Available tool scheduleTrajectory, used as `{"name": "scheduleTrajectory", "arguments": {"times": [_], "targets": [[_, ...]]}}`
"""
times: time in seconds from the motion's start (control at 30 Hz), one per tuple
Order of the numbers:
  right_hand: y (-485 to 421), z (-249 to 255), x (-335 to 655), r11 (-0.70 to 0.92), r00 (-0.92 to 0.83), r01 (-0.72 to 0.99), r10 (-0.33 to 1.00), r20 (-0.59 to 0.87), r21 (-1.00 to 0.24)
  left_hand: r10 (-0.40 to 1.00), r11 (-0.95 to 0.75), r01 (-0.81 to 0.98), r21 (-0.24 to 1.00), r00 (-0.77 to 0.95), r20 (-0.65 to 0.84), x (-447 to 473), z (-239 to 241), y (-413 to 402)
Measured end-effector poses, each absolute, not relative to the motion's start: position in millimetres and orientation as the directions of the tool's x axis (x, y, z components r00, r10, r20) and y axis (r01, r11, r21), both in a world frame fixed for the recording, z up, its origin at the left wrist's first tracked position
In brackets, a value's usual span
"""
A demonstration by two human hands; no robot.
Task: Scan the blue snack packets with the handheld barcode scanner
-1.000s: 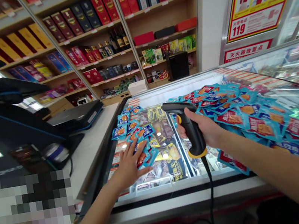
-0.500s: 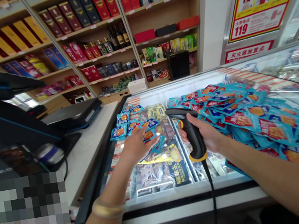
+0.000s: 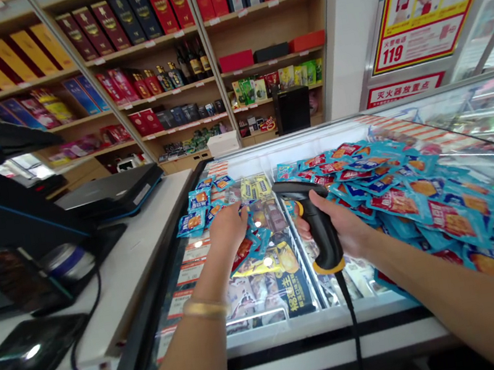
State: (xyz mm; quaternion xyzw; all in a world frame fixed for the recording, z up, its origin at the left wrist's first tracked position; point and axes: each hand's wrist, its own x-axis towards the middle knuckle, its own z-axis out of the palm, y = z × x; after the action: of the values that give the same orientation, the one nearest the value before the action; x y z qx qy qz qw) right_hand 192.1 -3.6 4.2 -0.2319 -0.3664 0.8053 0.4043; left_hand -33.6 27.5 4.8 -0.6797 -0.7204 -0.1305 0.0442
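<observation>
My right hand (image 3: pixel 344 223) is wrapped around a black and yellow barcode scanner (image 3: pixel 322 226), held upright by its handle, its cable hanging down. On the left, my left hand (image 3: pixel 228 233) has its fingers bent down onto a blue snack packet (image 3: pixel 250 204); the fingertips are mostly hidden behind the hand. More blue-and-red packets (image 3: pixel 256 244) lie on the glass just right of the left wrist. Several others (image 3: pixel 192 220) lie to the left of that hand. A large heap of the same packets (image 3: pixel 417 195) covers the glass on the right, behind my right hand and forearm.
Beneath the packets is a glass-topped freezer (image 3: pixel 270 328) with bagged goods inside. A counter (image 3: pixel 142 233) at left carries a flat black scale (image 3: pixel 111 191) and a till screen (image 3: pixel 6 204). Shelves (image 3: pixel 150 44) with boxes and bottles stand behind.
My left hand has gone from spread fingers to curled fingers over the packets. Red and blue packets now show beside its wrist. The scanner stays in my right hand, nearly still.
</observation>
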Motion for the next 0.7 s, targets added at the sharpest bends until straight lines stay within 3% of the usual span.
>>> {"name": "scheduleTrajectory", "arguments": {"times": [0.1,0.17,0.23,0.3,0.37,0.43,0.7], "targets": [[-4.8,5.8,192.9,-0.408,-0.565,-0.478,0.821,-0.084,-0.777,0.896,0.084,0.953,0.292,-0.200,0.396,-42.7,10.5,26.8],[-6.1,7.0,193.2,-0.416,-0.563,-0.474,0.821,-0.096,-0.776,0.833,0.042,0.844,0.535,-0.325,0.447,-47.4,12.6,27.6],[-7.5,7.6,193.2,-0.414,-0.561,-0.467,0.822,-0.100,-0.781,0.839,-0.021,0.586,0.810,-0.431,0.333,-48.3,12.7,28.3],[-8.9,7.5,192.8,-0.414,-0.566,-0.457,0.818,-0.101,-0.787,0.884,-0.021,0.269,0.963,-0.444,0.144,-45.2,12.5,27.9],[-9.9,6.7,192.2,-0.423,-0.577,-0.438,0.809,-0.113,-0.793,0.907,0.001,0.075,0.997,-0.420,0.031,-40.0,13.5,26.1],[-10.7,5.3,191.3,-0.433,-0.583,-0.413,0.802,-0.133,-0.801,0.910,-0.006,0.007,1.000,-0.415,0.008,-35.2,15.8,23.3],[-12.1,1.3,188.2,-0.415,-0.574,-0.327,0.801,-0.171,-0.849,0.927,-0.075,0.086,0.993,-0.362,0.101,-29.9,18.8,16.9]]}}
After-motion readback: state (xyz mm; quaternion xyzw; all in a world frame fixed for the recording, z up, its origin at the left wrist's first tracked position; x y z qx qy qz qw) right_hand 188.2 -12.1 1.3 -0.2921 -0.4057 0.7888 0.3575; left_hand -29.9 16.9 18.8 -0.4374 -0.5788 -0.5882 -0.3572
